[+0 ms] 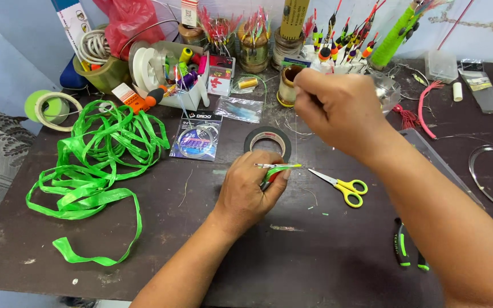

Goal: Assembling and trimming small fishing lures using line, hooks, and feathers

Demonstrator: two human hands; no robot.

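left hand closed around a thin green strip; right hand raised, fingertips pinched shut

Two hands: left hand, right hand. One pair of yellow scissors, one black tape roll, one green ribbon tangle, perhaps two dozen floats.

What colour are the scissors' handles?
Yellow; the scissors lie on the table, shown in the head view.

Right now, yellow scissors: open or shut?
Shut. The scissors lie flat on the table, blades together to one point, beside the left hand.
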